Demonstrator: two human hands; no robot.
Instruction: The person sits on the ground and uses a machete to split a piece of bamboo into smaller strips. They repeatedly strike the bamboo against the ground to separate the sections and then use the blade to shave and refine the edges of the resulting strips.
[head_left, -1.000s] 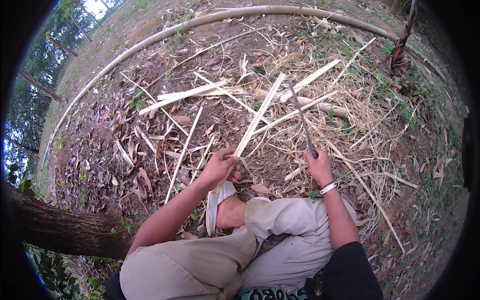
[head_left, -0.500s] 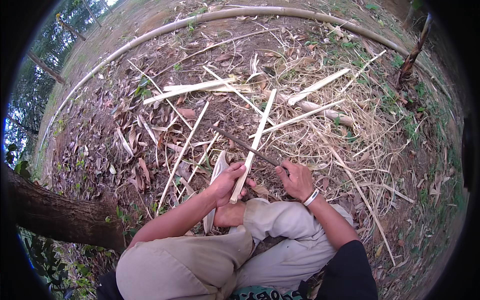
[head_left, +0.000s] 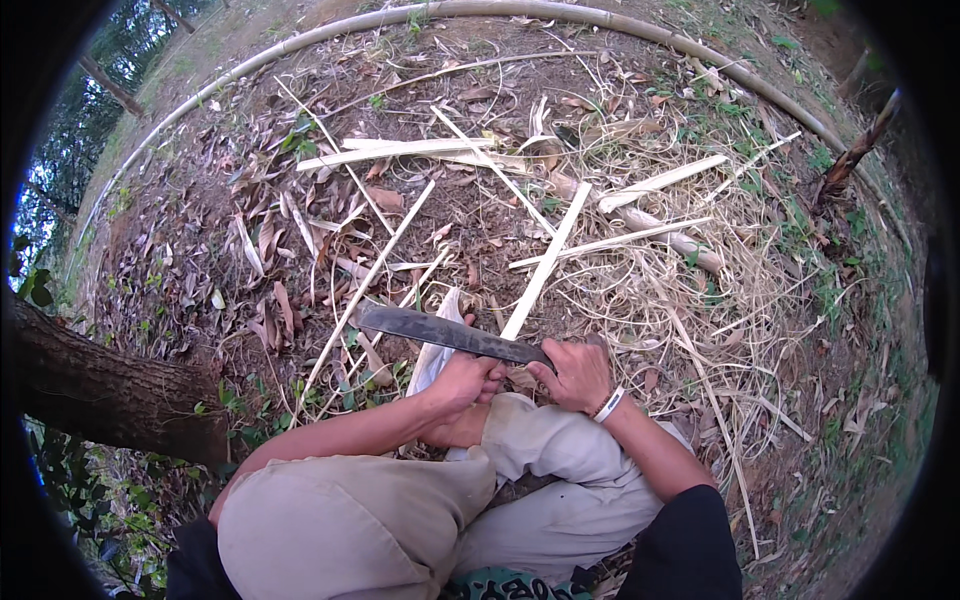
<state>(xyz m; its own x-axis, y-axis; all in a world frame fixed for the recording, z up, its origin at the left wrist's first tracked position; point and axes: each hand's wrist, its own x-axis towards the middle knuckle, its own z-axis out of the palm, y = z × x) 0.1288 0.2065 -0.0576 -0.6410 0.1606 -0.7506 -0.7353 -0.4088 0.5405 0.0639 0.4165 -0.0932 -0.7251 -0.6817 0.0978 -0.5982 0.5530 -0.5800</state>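
Note:
My right hand [head_left: 578,374] is closed round the handle end of a machete [head_left: 425,328]. Its dark, wide blade reaches leftward, with the broad side showing. A pale split bamboo strip [head_left: 549,262] slants away from me, and the blade crosses over its near end. My left hand [head_left: 460,386] is closed at that near end, just under the blade, which hides part of the grip. My bare foot [head_left: 443,432] is below the left hand, beside a whitish sheath-like piece [head_left: 430,362].
More pale strips [head_left: 400,150] lie on leaf litter ahead. Thin curled shavings [head_left: 640,290] and a short round pole [head_left: 672,238] are to the right. A long bamboo pole [head_left: 450,9] arcs across the far side. A tree trunk [head_left: 120,390] stands close on the left.
The machete has turned from edge-on to broad side up and come nearer, down over the strip's near end beside my left hand. The view has shifted slightly.

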